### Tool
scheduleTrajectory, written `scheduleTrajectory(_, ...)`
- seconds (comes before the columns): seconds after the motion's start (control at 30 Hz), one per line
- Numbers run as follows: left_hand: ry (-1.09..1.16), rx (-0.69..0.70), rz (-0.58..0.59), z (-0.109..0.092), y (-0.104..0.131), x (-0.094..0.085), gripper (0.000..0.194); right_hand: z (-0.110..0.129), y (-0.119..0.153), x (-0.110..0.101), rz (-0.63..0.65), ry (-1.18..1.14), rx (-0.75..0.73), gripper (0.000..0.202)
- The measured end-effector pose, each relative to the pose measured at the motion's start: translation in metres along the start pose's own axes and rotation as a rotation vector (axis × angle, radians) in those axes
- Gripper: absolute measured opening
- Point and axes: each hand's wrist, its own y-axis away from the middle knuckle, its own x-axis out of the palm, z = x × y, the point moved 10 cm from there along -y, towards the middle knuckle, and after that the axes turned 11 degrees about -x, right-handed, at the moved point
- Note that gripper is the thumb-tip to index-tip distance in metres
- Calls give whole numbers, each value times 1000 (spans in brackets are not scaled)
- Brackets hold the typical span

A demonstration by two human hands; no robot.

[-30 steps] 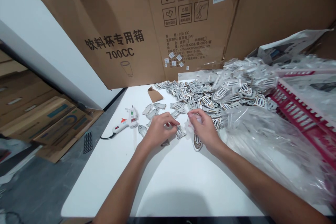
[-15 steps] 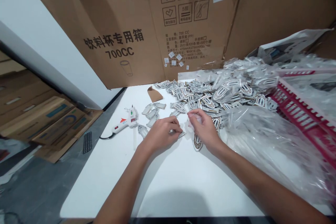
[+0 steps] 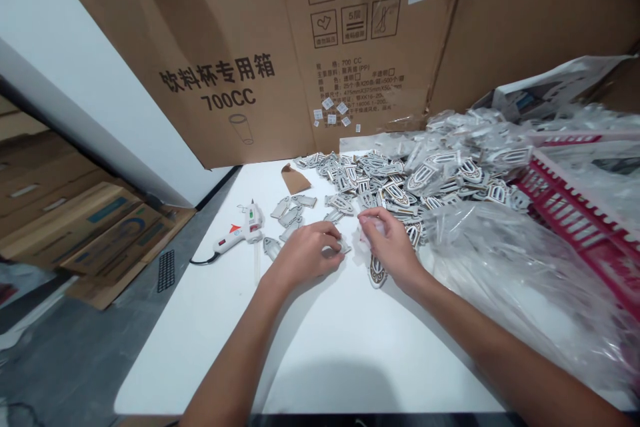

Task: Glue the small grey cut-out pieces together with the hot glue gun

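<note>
My left hand is closed on a small grey-white piece, its edge showing past the fingertips above the white table. My right hand pinches some crumpled, whitish translucent film. Under and beside the right hand, a white ornament with a brown scroll pattern lies on the table. Several grey pieces lie loose beyond my left hand, and one more sits to its left. A large heap of striped ornaments spreads behind both hands.
A white glue gun with a black cord lies at the left. A brown scrap is near the heap. Clear plastic bags and a magenta basket fill the right. A big cardboard box stands behind.
The piece in my left hand is tilted up more, and the left fingers have shifted slightly. My right hand stays almost in place with the film.
</note>
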Motion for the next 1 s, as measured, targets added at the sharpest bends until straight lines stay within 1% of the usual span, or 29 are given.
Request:
scheduleTrajectory(0.07,-69,-41,-76,3,-1,-8,11,0,0,-1,-5,0,4,30)
scheduleTrajectory(0.17,-139,-99,-172,9,-2,-18,24,0,1,-1,-11,0,12,30)
scheduleTrajectory(0.27,-134,-124,-257,15,-1,-21,20,-1,2,0,-11,-9,23,31)
scheduleTrajectory(0.33,-116,-148,-273,21,-2,-17,25,-2,2,0,-11,-15,26,33)
scheduleTrajectory(0.47,-88,-171,-216,30,-5,-4,35,-3,2,0,-8,-6,22,33)
scheduleTrajectory(0.57,-21,-196,-223,35,-7,-4,31,-3,2,0,-4,8,10,33)
scheduleTrajectory(0.7,119,-229,-293,41,-9,-10,24,-3,1,-1,-5,27,1,31)
scheduleTrajectory(0.8,194,-205,-382,38,-7,-22,16,-2,1,-1,-6,38,-9,31)
scheduleTrajectory(0.87,280,-162,-435,31,-4,-33,16,-2,0,-2,-10,29,-7,32)
scheduleTrajectory(0.9,345,-143,-430,27,-2,-38,18,-2,0,-3,-19,24,-7,32)
scheduleTrajectory(0.93,418,-134,-388,24,-2,-39,19,-2,0,-5,-35,21,-11,32)
scheduleTrajectory(0.97,486,-134,-299,20,-4,-35,19,-1,-1,-8,-59,22,-19,32)
scheduleTrajectory(1.0,541,-137,-173,14,-5,-27,18,0,-1,-12,-89,27,-28,33)
